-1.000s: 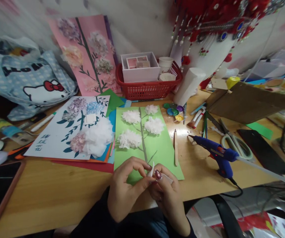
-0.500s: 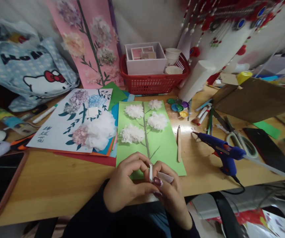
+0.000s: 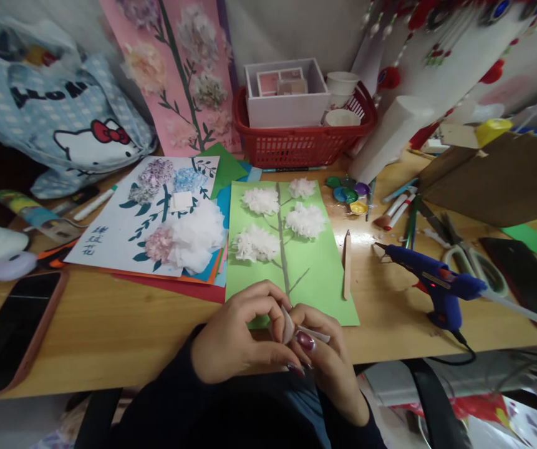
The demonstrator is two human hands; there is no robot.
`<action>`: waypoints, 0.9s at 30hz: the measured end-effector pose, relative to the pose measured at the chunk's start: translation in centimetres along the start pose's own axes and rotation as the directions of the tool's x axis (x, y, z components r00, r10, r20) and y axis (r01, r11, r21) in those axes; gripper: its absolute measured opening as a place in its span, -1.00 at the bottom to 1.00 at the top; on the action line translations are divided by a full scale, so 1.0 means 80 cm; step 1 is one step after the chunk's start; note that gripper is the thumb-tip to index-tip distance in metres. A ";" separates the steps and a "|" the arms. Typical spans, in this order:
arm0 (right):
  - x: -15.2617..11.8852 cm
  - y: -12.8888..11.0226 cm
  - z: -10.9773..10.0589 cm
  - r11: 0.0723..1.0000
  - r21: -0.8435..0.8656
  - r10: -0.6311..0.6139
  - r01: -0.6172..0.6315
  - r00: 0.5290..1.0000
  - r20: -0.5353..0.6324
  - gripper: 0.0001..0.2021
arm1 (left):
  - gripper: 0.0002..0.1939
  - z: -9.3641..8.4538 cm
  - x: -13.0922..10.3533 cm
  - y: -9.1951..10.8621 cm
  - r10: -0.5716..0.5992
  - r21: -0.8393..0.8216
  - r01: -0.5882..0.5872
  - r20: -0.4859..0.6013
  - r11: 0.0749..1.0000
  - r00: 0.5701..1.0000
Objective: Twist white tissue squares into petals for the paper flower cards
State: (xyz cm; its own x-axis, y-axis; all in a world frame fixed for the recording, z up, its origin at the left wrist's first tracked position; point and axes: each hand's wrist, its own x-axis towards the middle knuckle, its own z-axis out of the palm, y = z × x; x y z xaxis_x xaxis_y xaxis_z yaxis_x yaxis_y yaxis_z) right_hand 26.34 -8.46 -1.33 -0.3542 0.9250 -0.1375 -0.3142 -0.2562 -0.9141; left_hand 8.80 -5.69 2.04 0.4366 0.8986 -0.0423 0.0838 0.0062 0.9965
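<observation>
Both my hands meet over the near edge of a green sheet (image 3: 317, 284). Between their fingers is a small folded piece of white tissue paper (image 3: 287, 325). My left hand (image 3: 240, 330) curls its fingers and thumb around one side of the paper. My right hand (image 3: 327, 355) pinches the other side, and a white end sticks out past its fingers. Part of the paper is hidden by the fingers. On the sheet, a painted grey stem (image 3: 283, 249) with side twigs carries several white tissue flowers (image 3: 305, 221). One lower right twig is bare.
A blue glue gun (image 3: 436, 274) with a small red light lies at the right, its cord over the table edge. Nearby are a wooden stick (image 3: 347, 265), scissors (image 3: 476, 262) and paint pots (image 3: 350, 194). Loose white tissue (image 3: 198, 240) rests on a flower picture (image 3: 109, 227). A red basket (image 3: 296, 146) stands behind.
The white paper between my fingers has turned and now shows a wider, rounder face. My hands stay together in nearly the same place. The whole view has shifted slightly.
</observation>
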 end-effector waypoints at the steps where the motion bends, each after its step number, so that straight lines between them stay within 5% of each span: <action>1: 0.000 0.001 0.000 1.000 -0.001 -0.001 0.001 1.000 0.003 -0.68 | -0.66 0.000 0.000 0.000 -0.002 -0.001 0.002 0.000 1.000 1.000; 27: 0.001 0.001 0.005 0.997 -0.047 0.052 -0.055 0.997 -0.062 -0.68 | -0.59 0.005 -0.003 -0.004 -0.023 -0.018 0.022 -0.038 1.000 0.999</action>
State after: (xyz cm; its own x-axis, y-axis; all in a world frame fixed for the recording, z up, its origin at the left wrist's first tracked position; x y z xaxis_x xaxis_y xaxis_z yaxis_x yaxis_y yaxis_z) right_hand 25.96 -8.51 -1.23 -0.3147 0.9261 -0.2083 -0.2522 -0.2931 -0.9222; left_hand 9.00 -6.04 1.71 0.4006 0.9141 -0.0626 0.0773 0.0344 0.9964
